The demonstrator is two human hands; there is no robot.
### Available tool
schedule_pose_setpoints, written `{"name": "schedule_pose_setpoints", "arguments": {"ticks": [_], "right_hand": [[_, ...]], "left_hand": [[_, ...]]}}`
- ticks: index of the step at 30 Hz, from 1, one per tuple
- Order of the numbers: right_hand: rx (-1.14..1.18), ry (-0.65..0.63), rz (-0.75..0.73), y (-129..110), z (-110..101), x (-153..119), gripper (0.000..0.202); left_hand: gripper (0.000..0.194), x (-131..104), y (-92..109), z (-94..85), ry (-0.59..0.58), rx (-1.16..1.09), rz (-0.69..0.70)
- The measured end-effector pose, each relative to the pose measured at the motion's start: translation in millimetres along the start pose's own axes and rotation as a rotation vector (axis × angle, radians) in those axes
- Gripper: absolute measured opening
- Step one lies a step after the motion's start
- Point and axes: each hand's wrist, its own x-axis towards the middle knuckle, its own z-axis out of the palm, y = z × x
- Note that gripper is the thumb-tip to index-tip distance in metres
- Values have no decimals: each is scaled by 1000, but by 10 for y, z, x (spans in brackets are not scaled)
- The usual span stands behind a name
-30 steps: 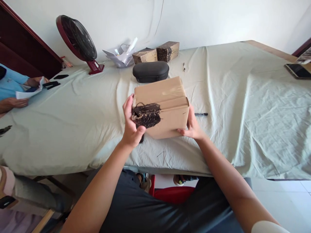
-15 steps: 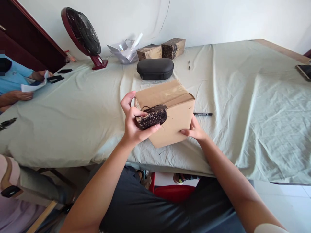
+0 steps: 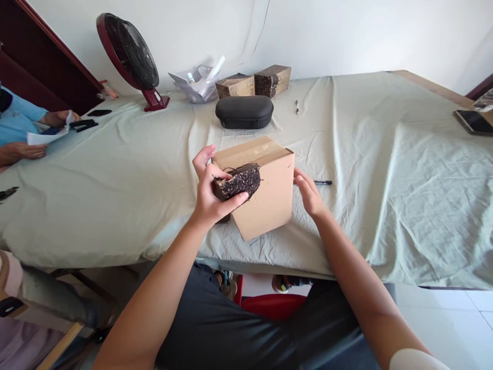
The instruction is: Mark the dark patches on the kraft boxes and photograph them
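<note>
A brown cardboard box (image 3: 269,190) is tilted above the cloth-covered table's near edge, a strip of tape along its upper face. My left hand (image 3: 213,190) grips a dark, fibrous bundle with pale flecks (image 3: 242,182) between thumb and fingers, against the box's left side. My right hand (image 3: 308,195) is beside the box's right side, fingers extended and fingertips at its edge; whether they touch it is hard to tell. A black pen (image 3: 323,182) lies just behind that hand.
Behind the box are a black case (image 3: 244,112), two patterned boxes (image 3: 272,81), a plastic basket (image 3: 196,91) and a fan (image 3: 133,56). A person's hands (image 3: 29,150) hold paper at left. A phone (image 3: 475,122) lies far right.
My right thumb has come off the box's front face, and the fingers have straightened at its side. The box has turned and shifted slightly left. My left hand keeps its grip on the bundle.
</note>
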Motion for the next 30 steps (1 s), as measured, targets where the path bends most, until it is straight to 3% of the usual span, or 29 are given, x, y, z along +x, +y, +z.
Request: {"name": "schedule_pose_setpoints", "arguments": {"ticks": [3, 5, 7, 14, 21, 25, 30], "right_hand": [[-608, 121, 155, 132, -147, 47, 48], [-884, 49, 280, 219, -202, 51, 47], [-990, -30, 364, 271, -209, 46, 44], [-984, -92, 369, 220, -120, 102, 37], [-854, -82, 422, 99, -119, 130, 41], [-911, -92, 471, -4, -128, 88, 57], [-850, 82, 533, 21, -326, 8, 82]], "left_hand": [[69, -3, -22, 18, 1, -42, -7], [77, -2, -33, 31, -3, -62, 1], [85, -1, -41, 49, 1, -60, 14], [105, -8, -80, 89, 6, 3, 25], [103, -5, -73, 99, 20, -81, 19], [107, -17, -86, 132, 33, -72, -29], [95, -32, -140, 171, 81, -11, -64]]}}
